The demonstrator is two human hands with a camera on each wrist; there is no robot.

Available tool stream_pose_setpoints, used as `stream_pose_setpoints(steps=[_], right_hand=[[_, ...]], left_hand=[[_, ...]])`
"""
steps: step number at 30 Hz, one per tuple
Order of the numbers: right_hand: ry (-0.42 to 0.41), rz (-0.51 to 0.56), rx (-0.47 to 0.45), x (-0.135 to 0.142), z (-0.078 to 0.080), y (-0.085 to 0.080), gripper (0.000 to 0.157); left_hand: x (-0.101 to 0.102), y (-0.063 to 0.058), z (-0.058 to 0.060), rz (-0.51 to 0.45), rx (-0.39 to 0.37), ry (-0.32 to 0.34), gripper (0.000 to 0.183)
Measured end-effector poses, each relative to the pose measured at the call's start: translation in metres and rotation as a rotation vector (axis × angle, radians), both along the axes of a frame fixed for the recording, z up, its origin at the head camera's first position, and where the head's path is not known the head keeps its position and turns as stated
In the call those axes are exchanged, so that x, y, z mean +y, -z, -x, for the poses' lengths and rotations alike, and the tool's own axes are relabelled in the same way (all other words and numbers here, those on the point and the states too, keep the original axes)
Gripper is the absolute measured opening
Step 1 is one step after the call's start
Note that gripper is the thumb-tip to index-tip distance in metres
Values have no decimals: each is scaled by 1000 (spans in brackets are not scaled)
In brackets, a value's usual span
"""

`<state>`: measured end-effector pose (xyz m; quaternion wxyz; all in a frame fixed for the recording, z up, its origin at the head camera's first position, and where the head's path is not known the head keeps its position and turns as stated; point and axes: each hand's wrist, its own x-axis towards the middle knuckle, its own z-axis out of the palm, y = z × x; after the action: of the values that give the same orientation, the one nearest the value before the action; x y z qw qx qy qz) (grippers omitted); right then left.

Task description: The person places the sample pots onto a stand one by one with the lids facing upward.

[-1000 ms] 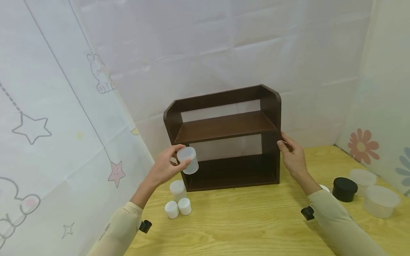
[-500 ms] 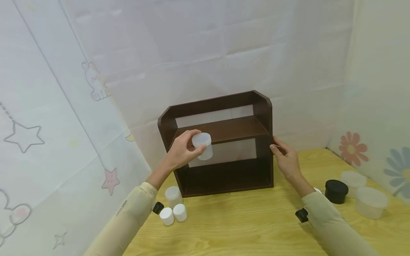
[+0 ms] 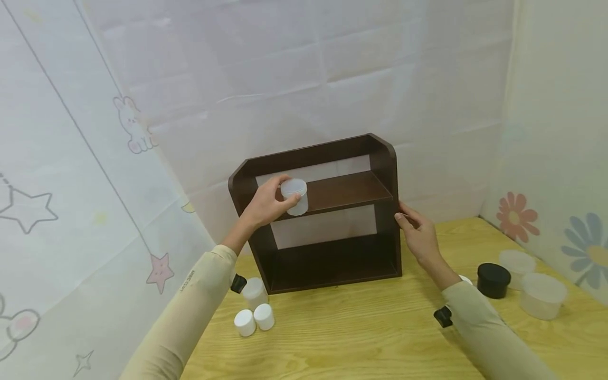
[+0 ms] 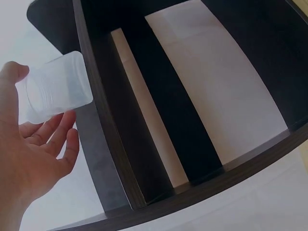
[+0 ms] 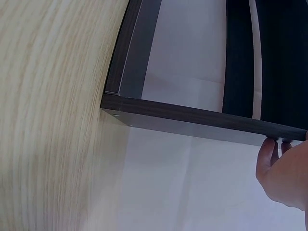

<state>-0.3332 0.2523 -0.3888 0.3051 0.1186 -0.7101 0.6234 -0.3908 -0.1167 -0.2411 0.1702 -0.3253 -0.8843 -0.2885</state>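
My left hand (image 3: 266, 205) pinches a translucent lidded jar (image 3: 297, 202) between thumb and fingers. The jar is upright at the front of the upper board of a dark brown two-tier shelf (image 3: 332, 210); whether it touches the board I cannot tell. In the left wrist view the jar (image 4: 60, 86) appears beside the board's front edge, with the other fingers (image 4: 55, 137) beneath it. My right hand (image 3: 420, 235) touches the outer face of the shelf's right side panel. In the right wrist view its fingertips (image 5: 269, 147) meet that panel, and part of the hand is cut off.
Left of the shelf, a translucent jar (image 3: 255, 292) and two small white jars (image 3: 254, 319) stand on the wooden table (image 3: 342, 338). At right are a black round tub (image 3: 494, 281), two translucent tubs (image 3: 543, 296), and a white item partly behind the right wrist. A curtained wall rises behind.
My left hand has carried the jar up and rightward, from beside the shelf's left panel to the upper board. The right hand stays at the right panel. The head view has shifted slightly.
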Motion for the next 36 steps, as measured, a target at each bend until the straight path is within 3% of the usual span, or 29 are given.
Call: stream_pose_setpoints(steps=[5, 12, 17, 28, 32, 36], right_hand=[[6, -23, -6, 1, -1, -1, 44], [11, -30, -14, 1, -2, 0, 45], [9, -21, -14, 2, -2, 0, 45], [-21, 23, -9, 0, -1, 0, 44], [-55, 36, 4, -6, 2, 0, 43], [-57, 35, -8, -13, 2, 0, 43]], left_hand=[[-1, -1, 13, -15, -62, -67, 69], [-3, 1, 28, -105, -146, -229, 73], [-4, -4, 37, -145, -200, -319, 76], [-7, -10, 63, -158, -256, -486, 79], [-16, -8, 67, -159, -249, -538, 76], [-22, -6, 68, -160, -236, -547, 76]])
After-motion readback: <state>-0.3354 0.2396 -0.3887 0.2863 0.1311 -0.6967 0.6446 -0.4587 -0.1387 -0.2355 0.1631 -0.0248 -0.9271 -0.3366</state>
